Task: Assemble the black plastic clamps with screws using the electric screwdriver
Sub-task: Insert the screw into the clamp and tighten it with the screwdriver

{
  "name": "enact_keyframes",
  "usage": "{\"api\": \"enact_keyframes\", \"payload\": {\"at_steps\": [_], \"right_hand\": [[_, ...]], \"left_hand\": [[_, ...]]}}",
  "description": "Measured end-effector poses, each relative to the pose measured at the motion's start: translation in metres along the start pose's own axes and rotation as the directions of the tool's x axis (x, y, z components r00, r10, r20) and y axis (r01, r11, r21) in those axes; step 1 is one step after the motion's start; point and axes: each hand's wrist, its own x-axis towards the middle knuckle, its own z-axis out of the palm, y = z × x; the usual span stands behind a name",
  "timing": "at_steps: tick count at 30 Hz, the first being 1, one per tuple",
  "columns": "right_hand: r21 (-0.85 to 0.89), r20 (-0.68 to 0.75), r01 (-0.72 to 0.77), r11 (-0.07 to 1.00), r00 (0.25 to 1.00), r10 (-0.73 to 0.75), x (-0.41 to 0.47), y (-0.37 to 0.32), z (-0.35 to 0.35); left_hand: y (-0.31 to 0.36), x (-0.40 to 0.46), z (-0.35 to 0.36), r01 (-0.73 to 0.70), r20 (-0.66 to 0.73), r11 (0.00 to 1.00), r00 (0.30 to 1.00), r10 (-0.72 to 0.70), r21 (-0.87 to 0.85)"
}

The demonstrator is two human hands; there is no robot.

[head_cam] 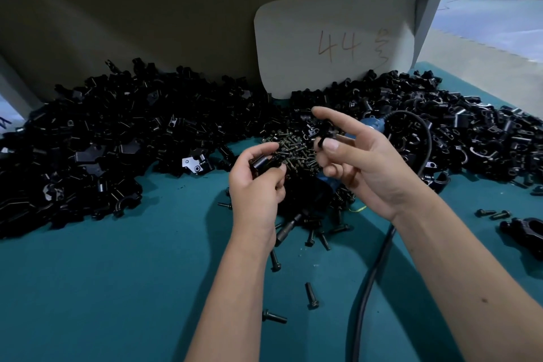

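Note:
My left hand (pixel 257 182) grips a black plastic clamp piece (pixel 262 162) between thumb and fingers, above the teal table. My right hand (pixel 357 160) pinches a small black clamp part (pixel 323 135) between thumb and middle finger, with the index finger stretched out. A heap of dark brass-tinted screws (pixel 296 153) lies between and behind both hands. The blue electric screwdriver (pixel 371 125) lies on the table behind my right hand, mostly hidden by it; its dark bit end (pixel 286 229) shows below my left wrist. Its black cable (pixel 373 276) runs toward me.
Big piles of black clamp parts (pixel 117 138) fill the left and the right (pixel 470 132) of the teal table (pixel 117 288). Loose black screws (pixel 311 295) lie near my forearms. A grey card marked 44 (pixel 335 44) leans on the back panel. One assembled clamp (pixel 526 229) sits far right.

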Motion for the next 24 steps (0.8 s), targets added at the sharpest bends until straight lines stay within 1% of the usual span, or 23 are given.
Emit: {"api": "enact_keyframes", "payload": {"at_steps": [4, 7, 10, 12, 13, 15, 17, 19, 21, 24], "right_hand": [[0.075, -0.053, -0.036, 0.997, 0.998, 0.04, 0.002, 0.0, -0.001], [0.119, -0.108, -0.059, 0.991, 0.992, 0.072, 0.005, 0.001, -0.004], [0.166, -0.148, -0.044, 0.985, 0.987, 0.069, 0.007, 0.001, -0.008], [0.157, -0.136, -0.032, 0.987, 0.989, 0.054, 0.007, 0.001, -0.009], [0.132, -0.126, -0.023, 0.991, 0.991, 0.04, 0.007, 0.001, -0.008], [-0.003, -0.125, 0.009, 1.0, 0.992, -0.009, 0.007, 0.002, -0.008], [-0.14, -0.122, 0.058, 0.988, 0.99, -0.076, 0.007, 0.003, -0.006], [-0.219, -0.11, 0.1, 0.971, 0.986, -0.126, 0.008, 0.005, -0.003], [-0.266, -0.107, 0.112, 0.957, 0.984, -0.145, 0.008, 0.009, 0.001], [-0.358, -0.089, 0.12, 0.926, 0.983, -0.161, 0.007, 0.016, 0.004]], "left_hand": [[0.004, -0.003, 0.004, 0.019, 0.023, 0.996, 1.0, -0.017, -0.082], [0.005, -0.004, 0.006, 0.057, 0.068, 0.991, 0.996, -0.049, -0.117], [0.001, -0.005, 0.008, 0.076, 0.109, 0.993, 0.992, -0.066, -0.089], [-0.001, -0.006, 0.01, 0.036, 0.132, 0.999, 0.991, -0.032, -0.031], [-0.002, -0.006, 0.01, -0.003, 0.135, 1.0, 0.991, 0.001, 0.019], [-0.003, -0.007, 0.01, -0.121, 0.131, 0.983, 0.986, 0.103, 0.135], [-0.002, -0.006, 0.007, -0.245, 0.129, 0.939, 0.967, 0.219, 0.243], [-0.001, -0.006, 0.005, -0.337, 0.14, 0.88, 0.941, 0.308, 0.335], [0.001, -0.006, 0.005, -0.362, 0.147, 0.864, 0.932, 0.331, 0.35], [0.0, -0.007, 0.006, -0.354, 0.152, 0.871, 0.935, 0.32, 0.34]]}}
